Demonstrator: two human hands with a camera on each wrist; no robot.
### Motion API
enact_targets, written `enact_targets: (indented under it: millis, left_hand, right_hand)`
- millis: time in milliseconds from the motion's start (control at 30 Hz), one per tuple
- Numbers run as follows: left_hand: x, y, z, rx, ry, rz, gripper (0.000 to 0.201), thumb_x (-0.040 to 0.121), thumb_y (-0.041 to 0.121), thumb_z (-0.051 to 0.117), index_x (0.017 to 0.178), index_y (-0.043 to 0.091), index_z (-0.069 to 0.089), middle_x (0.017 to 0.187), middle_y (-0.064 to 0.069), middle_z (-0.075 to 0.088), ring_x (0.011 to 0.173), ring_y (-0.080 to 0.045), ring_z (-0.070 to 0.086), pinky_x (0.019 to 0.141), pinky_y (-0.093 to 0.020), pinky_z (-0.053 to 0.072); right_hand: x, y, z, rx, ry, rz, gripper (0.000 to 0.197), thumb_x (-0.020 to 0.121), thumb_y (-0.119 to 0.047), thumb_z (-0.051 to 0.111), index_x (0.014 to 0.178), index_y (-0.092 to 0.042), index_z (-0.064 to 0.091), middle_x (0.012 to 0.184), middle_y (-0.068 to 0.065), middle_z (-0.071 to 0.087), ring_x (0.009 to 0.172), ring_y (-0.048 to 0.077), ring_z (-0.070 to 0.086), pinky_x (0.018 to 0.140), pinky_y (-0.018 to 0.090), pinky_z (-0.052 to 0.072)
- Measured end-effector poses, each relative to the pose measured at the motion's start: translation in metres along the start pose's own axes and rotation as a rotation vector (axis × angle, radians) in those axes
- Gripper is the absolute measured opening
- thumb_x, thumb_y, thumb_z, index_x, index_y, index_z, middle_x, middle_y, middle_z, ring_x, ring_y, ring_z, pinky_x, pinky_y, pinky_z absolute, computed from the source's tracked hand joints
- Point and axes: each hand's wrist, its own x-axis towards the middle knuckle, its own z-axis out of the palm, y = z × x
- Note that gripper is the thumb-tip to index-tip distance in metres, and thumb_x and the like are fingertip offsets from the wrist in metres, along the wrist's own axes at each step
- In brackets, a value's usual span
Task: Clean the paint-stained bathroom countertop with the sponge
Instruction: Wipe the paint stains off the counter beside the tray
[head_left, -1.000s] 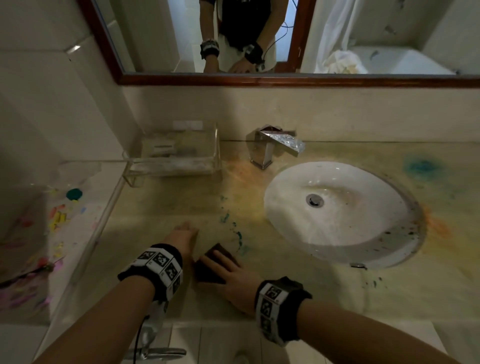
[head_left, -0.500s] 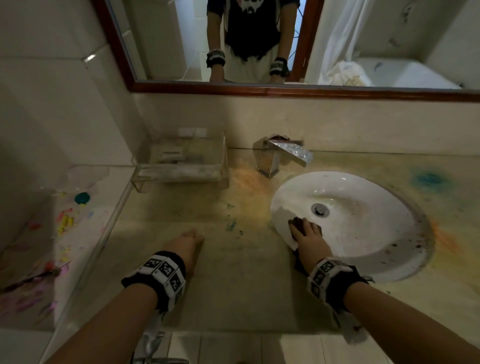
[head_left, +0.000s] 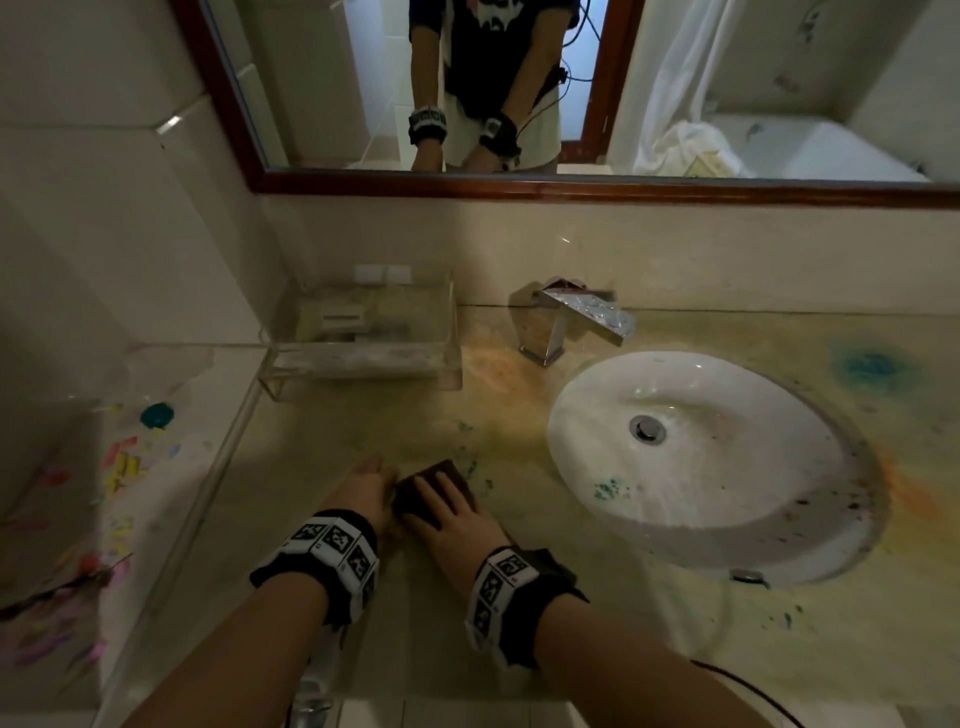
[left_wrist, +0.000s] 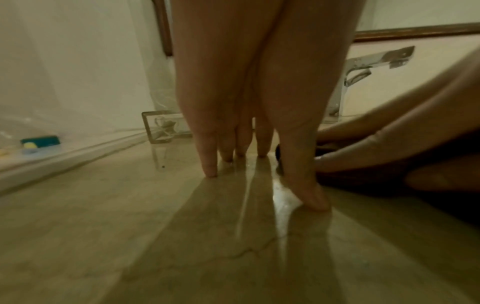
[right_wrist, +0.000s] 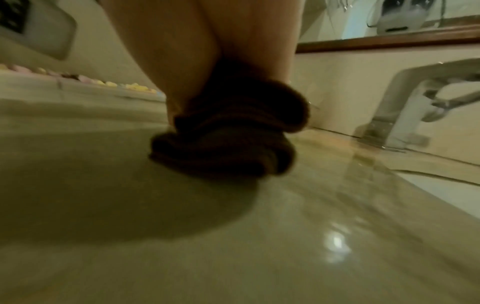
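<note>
A dark brown sponge (head_left: 441, 470) lies on the wet beige countertop (head_left: 519, 597), just left of the sink. My right hand (head_left: 449, 509) lies over it, fingers arched across its top, and grips it. In the right wrist view the sponge (right_wrist: 228, 144) is squashed and bunched under that hand (right_wrist: 202, 61). My left hand (head_left: 366, 486) rests beside the sponge on its left, fingers straight, tips touching the counter (left_wrist: 155, 236). Teal paint specks (head_left: 470, 465) sit just beyond the sponge. An orange stain (head_left: 493, 364) spreads near the faucet and a blue stain (head_left: 867, 364) lies at the far right.
The white oval sink (head_left: 701, 519) has a teal smear (head_left: 608, 488) on its left wall and dark specks on the right. A chrome faucet (head_left: 576, 317) stands behind it. A clear tray (head_left: 363, 364) sits at the back left. A paint-spotted sheet (head_left: 130, 467) covers the left ledge.
My right hand has brought the sponge back left from the sink's rim to beside my left hand. A teal smear now shows in the sink. The left hand has stayed put.
</note>
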Motion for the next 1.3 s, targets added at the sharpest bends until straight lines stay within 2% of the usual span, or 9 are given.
enact_targets:
  millis: [233,400,467,600,767,900,1033,1167,1300]
  left_hand:
    - [-0.004,0.004,0.0,0.066,-0.025,-0.018,0.088,0.075,0.023,0.076,0.146,0.017,0.025,0.159,-0.006,0.009,0.145,-0.024,0.02,0.118,-0.033,0.026]
    - [-0.002,0.019,-0.006,0.176,-0.076,-0.079,0.064,0.079,0.024,0.073,0.134,0.01,0.044,0.144,-0.012,0.039,0.13,-0.026,0.045,0.107,-0.033,0.04]
    - [0.002,0.026,-0.008,0.198,-0.101,-0.109,0.052,0.085,0.021,0.066,0.131,0.006,0.046,0.141,-0.012,0.043,0.125,-0.026,0.05,0.104,-0.033,0.041]
    - [0.012,0.03,-0.009,0.219,-0.058,-0.054,0.081,0.081,0.02,0.069,0.147,0.016,0.022,0.158,-0.013,-0.001,0.142,-0.033,0.025,0.113,-0.038,0.031]
    - [0.025,0.007,-0.01,0.11,-0.118,-0.111,0.07,0.093,0.038,0.044,0.148,0.036,0.001,0.159,-0.003,-0.014,0.147,-0.032,0.002,0.12,-0.046,0.017]
    - [0.029,-0.007,-0.008,0.085,-0.169,-0.057,0.1,0.08,0.037,0.068,0.148,0.038,-0.005,0.158,0.001,-0.019,0.148,-0.025,-0.008,0.121,-0.044,0.018]
    - [0.025,-0.007,-0.012,0.08,-0.218,-0.018,0.116,0.068,0.034,0.079,0.148,0.035,-0.005,0.157,-0.001,-0.021,0.147,-0.026,-0.013,0.12,-0.046,0.018]
    - [0.029,0.001,-0.018,0.114,-0.142,-0.047,0.096,0.077,0.039,0.071,0.15,0.029,0.008,0.159,-0.003,-0.01,0.148,-0.025,-0.005,0.119,-0.046,0.021]
    - [0.04,0.011,-0.024,0.103,-0.089,-0.103,0.1,0.078,0.048,0.066,0.151,0.019,0.003,0.159,-0.005,-0.014,0.148,-0.023,-0.009,0.12,-0.045,0.015]
  right_hand:
    - [-0.021,0.078,0.003,0.02,0.107,0.245,0.064,0.098,-0.012,0.038,0.151,-0.021,0.003,0.158,0.01,-0.017,0.145,0.034,-0.013,0.12,0.047,0.003]
    - [-0.048,0.103,-0.006,0.156,0.193,0.568,0.063,0.093,-0.01,0.045,0.149,-0.017,0.015,0.155,0.017,0.008,0.14,0.04,0.014,0.115,0.048,0.025]
    - [-0.05,0.092,-0.016,0.114,0.182,0.496,0.064,0.095,-0.01,0.042,0.15,-0.015,0.011,0.157,0.017,0.003,0.143,0.039,0.007,0.118,0.049,0.018]
    - [-0.024,0.048,-0.031,0.032,0.17,0.186,0.058,0.099,-0.013,0.032,0.151,-0.018,0.007,0.158,0.014,-0.008,0.145,0.039,-0.006,0.119,0.052,0.001]
    - [0.016,0.016,-0.038,0.065,0.014,-0.001,0.054,0.099,-0.016,0.035,0.149,-0.022,0.014,0.159,0.003,-0.013,0.145,0.031,-0.015,0.117,0.055,0.013]
    - [0.029,0.046,-0.031,0.044,-0.025,-0.039,0.056,0.1,-0.018,0.035,0.15,-0.027,0.01,0.158,-0.004,-0.016,0.146,0.023,-0.016,0.116,0.053,0.012]
    - [0.025,0.086,-0.027,0.026,0.069,0.069,0.07,0.095,-0.016,0.046,0.151,-0.025,0.004,0.158,0.003,-0.019,0.145,0.028,-0.017,0.119,0.052,0.006]
    - [0.011,0.117,-0.027,0.079,0.117,0.296,0.077,0.092,-0.016,0.051,0.151,-0.02,0.002,0.158,0.011,-0.015,0.145,0.036,-0.01,0.12,0.05,0.004]
    - [-0.005,0.126,-0.041,0.184,0.163,0.454,0.085,0.08,-0.02,0.065,0.149,-0.014,0.014,0.153,0.015,0.014,0.137,0.04,0.022,0.117,0.048,0.021]
